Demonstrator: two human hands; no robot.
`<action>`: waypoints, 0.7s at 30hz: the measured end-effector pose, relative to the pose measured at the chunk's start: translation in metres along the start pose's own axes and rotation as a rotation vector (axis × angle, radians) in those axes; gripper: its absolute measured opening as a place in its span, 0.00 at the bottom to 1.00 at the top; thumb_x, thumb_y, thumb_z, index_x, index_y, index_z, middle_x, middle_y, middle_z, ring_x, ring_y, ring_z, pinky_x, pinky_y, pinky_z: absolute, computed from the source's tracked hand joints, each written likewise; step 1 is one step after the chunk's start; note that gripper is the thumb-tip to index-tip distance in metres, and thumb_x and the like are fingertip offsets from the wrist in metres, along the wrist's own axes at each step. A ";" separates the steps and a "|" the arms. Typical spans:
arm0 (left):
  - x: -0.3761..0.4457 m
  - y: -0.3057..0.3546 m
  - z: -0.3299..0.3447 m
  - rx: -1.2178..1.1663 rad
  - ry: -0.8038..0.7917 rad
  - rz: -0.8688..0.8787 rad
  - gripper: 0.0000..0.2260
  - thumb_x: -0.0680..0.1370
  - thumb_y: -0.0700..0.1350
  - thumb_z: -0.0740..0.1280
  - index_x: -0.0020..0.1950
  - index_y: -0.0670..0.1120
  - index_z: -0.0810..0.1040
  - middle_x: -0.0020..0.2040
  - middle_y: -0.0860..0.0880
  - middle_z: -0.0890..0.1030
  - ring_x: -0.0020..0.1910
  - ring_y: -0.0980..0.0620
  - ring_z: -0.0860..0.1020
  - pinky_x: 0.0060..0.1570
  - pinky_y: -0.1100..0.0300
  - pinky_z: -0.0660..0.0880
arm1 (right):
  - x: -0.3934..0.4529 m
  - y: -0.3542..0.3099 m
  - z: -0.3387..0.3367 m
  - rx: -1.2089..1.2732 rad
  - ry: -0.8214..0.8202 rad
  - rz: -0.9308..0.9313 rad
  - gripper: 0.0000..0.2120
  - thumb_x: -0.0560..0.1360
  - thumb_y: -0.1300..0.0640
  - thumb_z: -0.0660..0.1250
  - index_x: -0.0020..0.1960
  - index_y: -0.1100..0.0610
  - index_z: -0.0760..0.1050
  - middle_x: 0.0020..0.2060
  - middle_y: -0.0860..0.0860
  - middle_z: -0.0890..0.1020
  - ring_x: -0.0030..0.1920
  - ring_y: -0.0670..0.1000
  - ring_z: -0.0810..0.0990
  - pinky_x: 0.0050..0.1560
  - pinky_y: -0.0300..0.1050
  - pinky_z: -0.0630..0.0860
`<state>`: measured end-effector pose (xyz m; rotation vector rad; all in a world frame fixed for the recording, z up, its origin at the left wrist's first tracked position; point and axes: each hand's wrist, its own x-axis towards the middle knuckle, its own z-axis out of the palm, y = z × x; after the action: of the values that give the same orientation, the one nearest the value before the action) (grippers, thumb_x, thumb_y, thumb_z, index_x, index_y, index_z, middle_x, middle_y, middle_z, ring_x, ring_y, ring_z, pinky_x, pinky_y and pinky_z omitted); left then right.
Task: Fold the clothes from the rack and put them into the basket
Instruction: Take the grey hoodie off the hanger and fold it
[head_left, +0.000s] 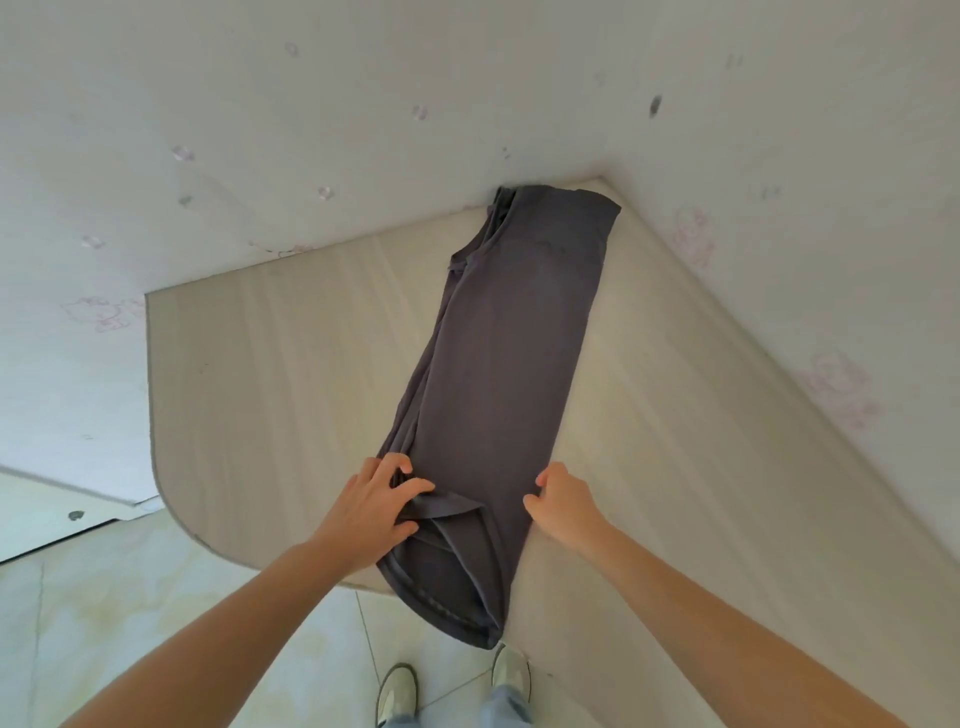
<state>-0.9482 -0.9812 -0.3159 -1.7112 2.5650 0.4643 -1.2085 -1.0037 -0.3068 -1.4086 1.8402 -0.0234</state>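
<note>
A dark grey garment (509, 364) lies folded into a long narrow strip on the light wooden table (270, 374), running from the far corner to the near edge, where its hem hangs over. My left hand (371, 501) pinches a fold at the strip's left edge near the hem. My right hand (563, 499) grips the strip's right edge with curled fingers, opposite the left hand. No rack or basket is in view.
The table sits in a corner between two pale walls (311, 130) with faint pink prints. Its rounded near-left corner borders a tiled floor (156, 613). My shoes (397, 693) stand just below the table edge.
</note>
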 end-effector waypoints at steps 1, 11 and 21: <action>0.001 -0.001 0.002 0.012 0.012 0.022 0.18 0.72 0.51 0.73 0.61 0.53 0.77 0.63 0.48 0.71 0.58 0.43 0.72 0.57 0.48 0.76 | -0.008 0.004 0.010 0.037 -0.001 0.049 0.15 0.77 0.57 0.63 0.60 0.63 0.68 0.51 0.58 0.78 0.54 0.60 0.78 0.50 0.45 0.73; -0.011 -0.035 -0.005 -0.391 -0.005 -0.119 0.11 0.77 0.36 0.63 0.45 0.48 0.83 0.66 0.52 0.70 0.65 0.52 0.70 0.63 0.66 0.64 | -0.061 -0.015 0.067 0.093 0.101 0.266 0.25 0.76 0.41 0.64 0.61 0.60 0.68 0.56 0.55 0.77 0.57 0.57 0.77 0.51 0.46 0.72; -0.005 -0.034 -0.020 -0.609 0.045 -0.481 0.12 0.72 0.38 0.72 0.50 0.43 0.71 0.56 0.45 0.68 0.50 0.45 0.72 0.49 0.60 0.68 | -0.083 -0.036 0.093 0.358 0.170 0.321 0.17 0.75 0.50 0.66 0.60 0.58 0.74 0.54 0.55 0.81 0.55 0.58 0.78 0.56 0.50 0.75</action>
<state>-0.9128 -0.9940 -0.3042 -2.4370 2.0270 1.2647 -1.1199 -0.9090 -0.3056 -0.8789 2.0603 -0.3024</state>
